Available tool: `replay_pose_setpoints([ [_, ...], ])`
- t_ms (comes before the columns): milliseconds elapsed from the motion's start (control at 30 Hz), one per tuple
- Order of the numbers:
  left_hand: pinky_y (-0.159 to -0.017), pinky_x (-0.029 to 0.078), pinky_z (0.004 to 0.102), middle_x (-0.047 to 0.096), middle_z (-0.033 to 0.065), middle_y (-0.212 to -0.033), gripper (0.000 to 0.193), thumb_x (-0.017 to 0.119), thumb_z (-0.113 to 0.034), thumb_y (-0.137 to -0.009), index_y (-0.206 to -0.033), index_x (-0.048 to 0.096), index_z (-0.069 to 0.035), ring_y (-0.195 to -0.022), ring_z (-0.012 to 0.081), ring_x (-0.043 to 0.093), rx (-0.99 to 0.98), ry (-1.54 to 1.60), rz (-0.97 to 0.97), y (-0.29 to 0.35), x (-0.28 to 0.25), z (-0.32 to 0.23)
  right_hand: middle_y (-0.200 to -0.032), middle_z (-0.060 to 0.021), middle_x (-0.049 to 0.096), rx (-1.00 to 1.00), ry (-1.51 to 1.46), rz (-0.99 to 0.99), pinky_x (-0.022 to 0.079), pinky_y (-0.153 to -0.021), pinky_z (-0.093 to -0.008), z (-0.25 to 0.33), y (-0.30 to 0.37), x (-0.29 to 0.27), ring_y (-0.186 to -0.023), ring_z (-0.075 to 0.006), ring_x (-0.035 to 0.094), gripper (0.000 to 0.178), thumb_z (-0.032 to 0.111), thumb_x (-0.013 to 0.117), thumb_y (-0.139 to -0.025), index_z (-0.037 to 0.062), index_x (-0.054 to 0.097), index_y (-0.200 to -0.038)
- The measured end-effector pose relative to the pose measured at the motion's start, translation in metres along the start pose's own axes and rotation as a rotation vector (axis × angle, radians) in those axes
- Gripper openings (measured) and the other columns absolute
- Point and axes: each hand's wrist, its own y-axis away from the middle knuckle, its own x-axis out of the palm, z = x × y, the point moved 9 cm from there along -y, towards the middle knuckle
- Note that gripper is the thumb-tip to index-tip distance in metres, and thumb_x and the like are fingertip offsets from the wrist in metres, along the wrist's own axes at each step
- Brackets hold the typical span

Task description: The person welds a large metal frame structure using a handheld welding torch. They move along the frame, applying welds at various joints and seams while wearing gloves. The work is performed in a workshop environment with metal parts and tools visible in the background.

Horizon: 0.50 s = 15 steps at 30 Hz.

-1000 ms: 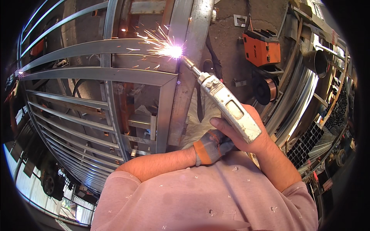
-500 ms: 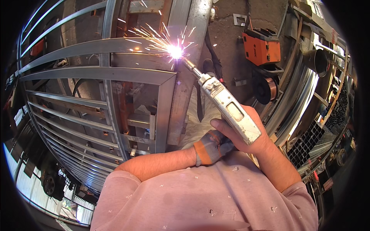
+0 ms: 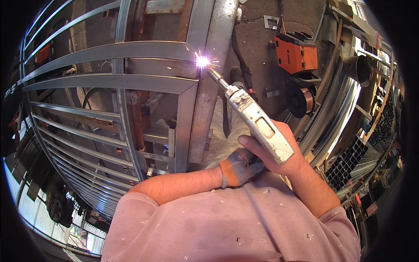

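My bare right hand point(image 3: 281, 142) is closed round a worn, pale metal welding gun point(image 3: 260, 118), thumb lying along its near side. The gun slants up and to the left. At its nozzle a bright violet-white arc point(image 3: 202, 62) burns on the steel, with a few short sparks. The glowing spot lies at the right end of a steel crossbar point(image 3: 148, 49), where it meets a thicker upright tube. My left hand point(image 3: 239, 168), in a grey and orange glove, is tucked across my body against the right hand. Its fingers are hidden there.
A barred steel frame point(image 3: 187, 126) fills the left side. An orange welding machine point(image 3: 297, 54) stands on the floor at the upper right, with a spool of copper-coloured wire point(image 3: 302, 101) below it. Metal lengths and stacked square tubes point(image 3: 347, 163) line the right. A dark cable point(image 3: 241, 61) runs behind the gun.
The large spray of sparks has shrunk to a few short ones. The arc and the gun's tip have shifted very slightly to the right and down. Both hands keep the same hold.
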Motion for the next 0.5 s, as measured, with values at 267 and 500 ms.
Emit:
replay_pose_setpoints([
  [267,-0.115,0.052,0.0437,0.068,0.0178,-0.144,0.037,0.067,-0.018,-0.108,-0.142,0.066,-0.003,-0.135,0.0309,0.065,-0.077,0.181,-0.009,-0.001,0.002,0.002,-0.08,-0.0023,0.075,-0.048,-0.082,-0.084,0.058,-0.066,-0.0311,-0.001,0.013,0.0,-0.073,-0.0083,0.071,0.022,0.018,0.087,-0.1,0.0014,0.073,-0.104],
  [500,-0.107,0.057,0.0391,0.072,0.0117,-0.135,0.029,0.071,-0.015,-0.107,-0.135,0.071,-0.008,-0.127,0.0252,0.069,-0.101,0.486,0.072,0.006,0.019,0.008,-0.084,-0.0095,0.08,-0.035,0.17,-0.137,0.061,-0.073,-0.033,0.0,0.036,0.004,-0.078,-0.0127,0.078,0.033,0.019,0.092,-0.092,0.0011,0.076,-0.114],
])
